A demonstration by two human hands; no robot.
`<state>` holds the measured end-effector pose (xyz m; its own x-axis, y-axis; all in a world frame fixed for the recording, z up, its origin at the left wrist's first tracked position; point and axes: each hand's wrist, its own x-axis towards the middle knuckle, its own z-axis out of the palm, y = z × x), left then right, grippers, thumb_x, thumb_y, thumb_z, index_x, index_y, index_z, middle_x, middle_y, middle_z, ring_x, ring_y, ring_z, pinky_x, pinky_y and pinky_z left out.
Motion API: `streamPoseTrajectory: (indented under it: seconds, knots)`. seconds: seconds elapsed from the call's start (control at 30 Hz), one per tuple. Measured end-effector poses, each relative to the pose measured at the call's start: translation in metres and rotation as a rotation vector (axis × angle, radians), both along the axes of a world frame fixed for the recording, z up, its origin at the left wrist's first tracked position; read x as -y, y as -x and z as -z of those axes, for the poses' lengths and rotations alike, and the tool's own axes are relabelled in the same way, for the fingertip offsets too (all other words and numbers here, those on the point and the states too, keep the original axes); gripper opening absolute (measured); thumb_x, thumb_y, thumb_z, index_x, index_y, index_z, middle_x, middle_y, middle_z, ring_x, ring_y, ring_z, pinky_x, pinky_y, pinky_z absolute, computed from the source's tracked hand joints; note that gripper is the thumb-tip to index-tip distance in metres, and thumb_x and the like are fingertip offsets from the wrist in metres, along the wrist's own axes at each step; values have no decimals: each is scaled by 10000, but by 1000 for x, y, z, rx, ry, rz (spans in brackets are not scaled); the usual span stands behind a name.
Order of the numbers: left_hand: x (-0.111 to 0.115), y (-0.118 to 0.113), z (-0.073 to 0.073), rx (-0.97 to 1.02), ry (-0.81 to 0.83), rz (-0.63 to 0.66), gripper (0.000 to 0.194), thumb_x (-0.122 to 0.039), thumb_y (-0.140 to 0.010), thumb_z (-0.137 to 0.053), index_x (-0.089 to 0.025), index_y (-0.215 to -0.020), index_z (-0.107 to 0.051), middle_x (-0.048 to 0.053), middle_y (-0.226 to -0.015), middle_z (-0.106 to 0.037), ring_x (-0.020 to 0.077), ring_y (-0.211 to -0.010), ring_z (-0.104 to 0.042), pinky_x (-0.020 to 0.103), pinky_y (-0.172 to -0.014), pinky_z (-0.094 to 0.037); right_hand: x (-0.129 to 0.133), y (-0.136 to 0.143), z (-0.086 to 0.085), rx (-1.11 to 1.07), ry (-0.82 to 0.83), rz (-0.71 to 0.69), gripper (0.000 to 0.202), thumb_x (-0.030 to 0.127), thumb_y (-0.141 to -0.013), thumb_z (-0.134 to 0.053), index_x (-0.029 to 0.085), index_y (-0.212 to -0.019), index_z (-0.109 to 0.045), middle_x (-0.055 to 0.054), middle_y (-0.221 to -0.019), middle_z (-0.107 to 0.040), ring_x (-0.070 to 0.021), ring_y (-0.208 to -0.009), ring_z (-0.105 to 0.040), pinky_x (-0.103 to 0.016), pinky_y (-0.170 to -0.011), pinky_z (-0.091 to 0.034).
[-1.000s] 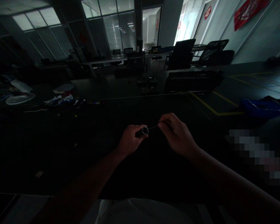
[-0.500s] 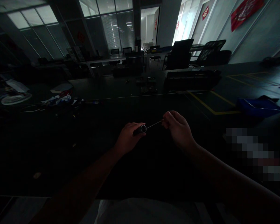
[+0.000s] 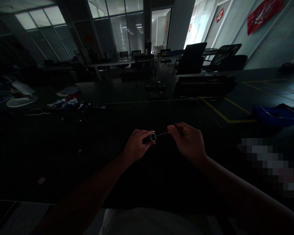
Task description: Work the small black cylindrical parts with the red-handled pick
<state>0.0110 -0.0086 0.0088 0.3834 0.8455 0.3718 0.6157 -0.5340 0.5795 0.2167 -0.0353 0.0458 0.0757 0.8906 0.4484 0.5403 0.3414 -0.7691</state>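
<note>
A left hand (image 3: 137, 145) is gripping a dark tube (image 3: 149, 138) above a dim tabletop (image 3: 127, 120), its fingers closing around the sides while the round, pale-rimmed end is showing just beyond the fingertips, facing the camera. A right hand (image 3: 189, 140) is pinching the far end of a thin rod (image 3: 161, 134) between thumb and forefinger, the fingers closed on it; the rod is spanning the gap between the hands, its other end meeting the tube's rim. Whether it is entering the tube cannot be told. A blue bag (image 3: 275, 116) is lying well off to the right.
</note>
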Motion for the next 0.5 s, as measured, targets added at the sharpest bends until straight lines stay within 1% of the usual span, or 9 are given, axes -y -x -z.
streamPoseTrajectory:
  seconds: [0.13, 0.2, 0.23, 0.3, 0.4, 0.43, 0.5]
  knots:
    - [-1, 1, 3, -14, 8, -2, 427, -207, -828, -784, -260, -1236, -670, 34, -1142, -727, 219, -1060, -640, 427, -1022, -449, 0, -3, 1, -18, 28, -121, 187, 354, -945, -523, 225, -989, -650, -9, -778, -674, -156, -671, -607, -284, -601, -424]
    - [-2, 2, 4, -1, 24, -10, 417, -212, -836, -775, -262, -1236, -669, 31, -1155, -724, 221, -1078, -637, 424, -1010, -458, -1, -5, 2, -19, 55, -184, 177, 319, -941, -513, 234, -1026, -643, 2, -755, -649, -154, -658, -586, -284, -594, -418]
    - [-3, 2, 4, 11, 30, -13, 413, -212, -839, -771, -265, -1235, -669, 30, -1164, -722, 222, -1090, -635, 421, -1004, -462, -1, -6, 3, -12, 64, -197, 172, 316, -940, -513, 235, -1009, -649, 5, -741, -640, -153, -647, -576, -284, -588, -412]
    - [-3, 3, 4, 30, 33, -18, 409, -211, -839, -768, -270, -1232, -670, 28, -1173, -721, 223, -1099, -635, 419, -1001, -468, -2, -6, 3, 10, 65, -175, 193, 351, -947, -516, 227, -932, -664, -3, -729, -643, -154, -633, -572, -286, -576, -401]
    - [-2, 2, 3, 28, 24, -18, 406, -207, -834, -771, -269, -1223, -674, 31, -1158, -725, 222, -1077, -644, 419, -1003, -475, -2, -4, 1, 31, 51, -97, 333, 443, -977, -475, 217, -840, -679, -28, -730, -675, -171, -647, -607, -298, -586, -407]
    - [-2, 2, 3, 24, 23, -17, 403, -203, -830, -774, -265, -1216, -677, 33, -1148, -727, 222, -1068, -647, 419, -1003, -476, -2, -3, 1, 32, 46, -87, 351, 451, -986, -459, 219, -859, -690, -34, -748, -689, -177, -662, -622, -303, -599, -415]
    - [-1, 1, 3, 21, 26, -12, 397, -197, -824, -778, -258, -1204, -682, 36, -1143, -729, 224, -1066, -650, 419, -1005, -478, -2, -2, 0, 34, 44, -91, 312, 423, -995, -451, 232, -1000, -699, -33, -790, -705, -178, -665, -629, -307, -606, -420]
